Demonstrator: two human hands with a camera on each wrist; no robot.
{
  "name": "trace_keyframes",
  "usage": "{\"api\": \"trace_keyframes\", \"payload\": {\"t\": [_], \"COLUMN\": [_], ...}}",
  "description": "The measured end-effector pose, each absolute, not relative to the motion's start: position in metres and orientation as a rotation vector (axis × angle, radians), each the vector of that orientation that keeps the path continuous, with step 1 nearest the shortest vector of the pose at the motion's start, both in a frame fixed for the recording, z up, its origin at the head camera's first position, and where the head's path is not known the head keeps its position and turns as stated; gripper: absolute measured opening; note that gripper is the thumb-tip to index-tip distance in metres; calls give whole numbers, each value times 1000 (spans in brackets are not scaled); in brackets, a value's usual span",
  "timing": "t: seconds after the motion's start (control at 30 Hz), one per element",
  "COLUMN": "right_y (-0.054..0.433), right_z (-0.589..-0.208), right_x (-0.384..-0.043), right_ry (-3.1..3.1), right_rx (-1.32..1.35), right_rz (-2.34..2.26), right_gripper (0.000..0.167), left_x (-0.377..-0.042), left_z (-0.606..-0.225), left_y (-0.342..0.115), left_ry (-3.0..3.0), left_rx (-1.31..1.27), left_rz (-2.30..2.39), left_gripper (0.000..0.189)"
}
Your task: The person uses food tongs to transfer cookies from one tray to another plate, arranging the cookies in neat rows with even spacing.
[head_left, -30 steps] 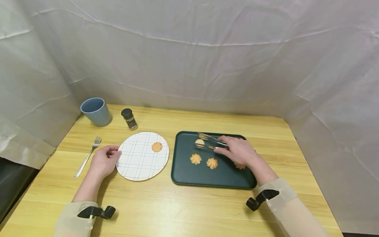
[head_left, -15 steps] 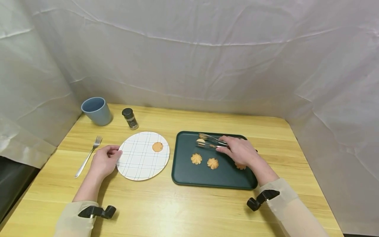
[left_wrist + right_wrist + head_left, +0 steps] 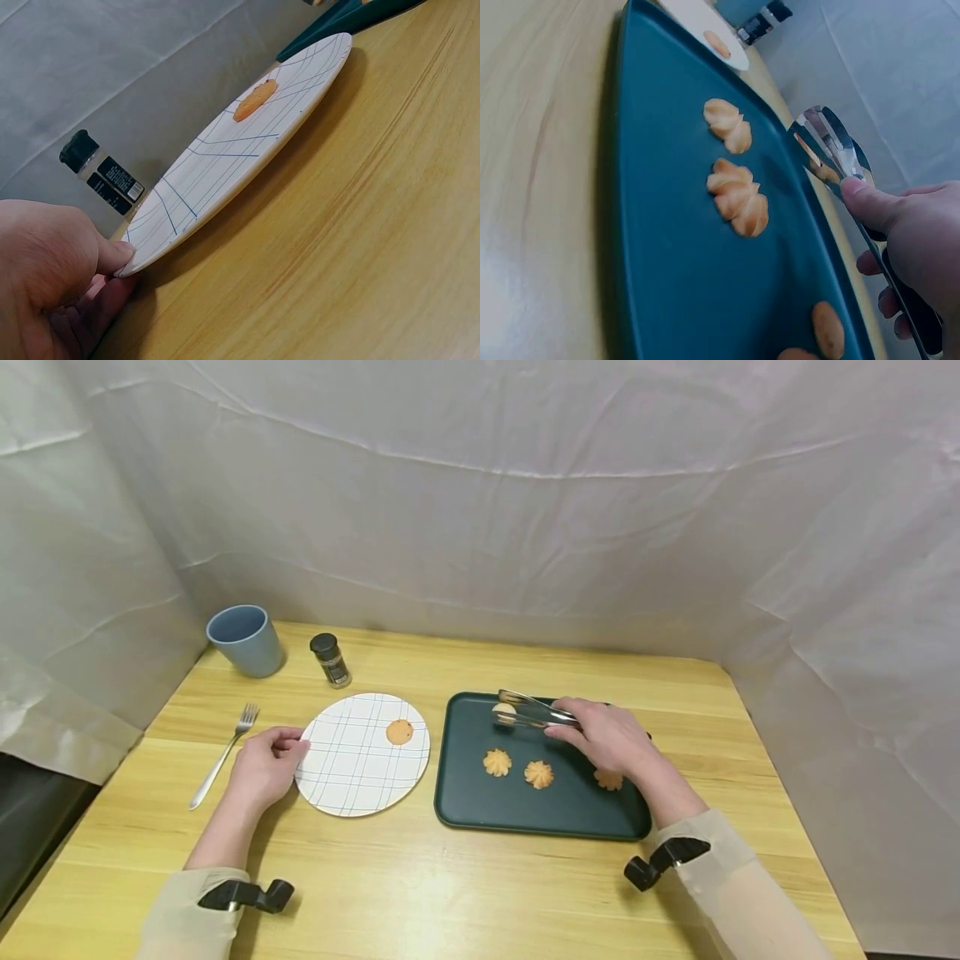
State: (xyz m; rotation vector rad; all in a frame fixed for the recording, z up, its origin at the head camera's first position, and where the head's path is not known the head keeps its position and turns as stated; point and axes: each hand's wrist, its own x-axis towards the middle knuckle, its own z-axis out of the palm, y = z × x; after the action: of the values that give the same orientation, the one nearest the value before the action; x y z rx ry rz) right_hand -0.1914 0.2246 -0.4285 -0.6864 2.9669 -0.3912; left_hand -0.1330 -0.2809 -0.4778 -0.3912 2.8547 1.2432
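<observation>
My left hand (image 3: 264, 768) pinches the left rim of a round white plate with blue grid lines (image 3: 360, 777), thumb on top. One flat round cookie (image 3: 399, 732) lies on the plate, seen in the left wrist view as a cookie (image 3: 256, 100) too. My right hand (image 3: 603, 739) holds metal tongs (image 3: 832, 142) over the back left of a dark green tray (image 3: 480, 810). Between the tongs' arms is a round cookie (image 3: 505, 711); whether it is off the tray is hard to tell. Flower-shaped cookies (image 3: 497, 762) lie on the tray, one partly hidden by the right wrist.
A blue-grey cup (image 3: 251, 647) and a black-capped spice jar (image 3: 331, 661) stand at the back left. A fork (image 3: 225, 756) lies left of my left hand. Pale cloth (image 3: 480, 527) hangs behind the wooden table (image 3: 390, 893).
The tongs' arms have drawn nearer each other around the round cookie, and in the last half second both have shifted slightly back and left. My left hand and the plate stay put.
</observation>
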Motion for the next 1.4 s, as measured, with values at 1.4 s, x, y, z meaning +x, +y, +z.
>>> {"api": "trace_keyframes", "payload": {"t": [1.4], "right_y": [111], "right_z": [-401], "right_x": [-209], "right_ry": [2883], "right_rx": [-1038], "right_rz": [-405], "right_gripper": [56], "left_x": [-137], "left_z": [-481], "left_y": [-281], "left_ry": [2844], "left_rx": [-401], "left_rz": [1252], "left_gripper": [38]}}
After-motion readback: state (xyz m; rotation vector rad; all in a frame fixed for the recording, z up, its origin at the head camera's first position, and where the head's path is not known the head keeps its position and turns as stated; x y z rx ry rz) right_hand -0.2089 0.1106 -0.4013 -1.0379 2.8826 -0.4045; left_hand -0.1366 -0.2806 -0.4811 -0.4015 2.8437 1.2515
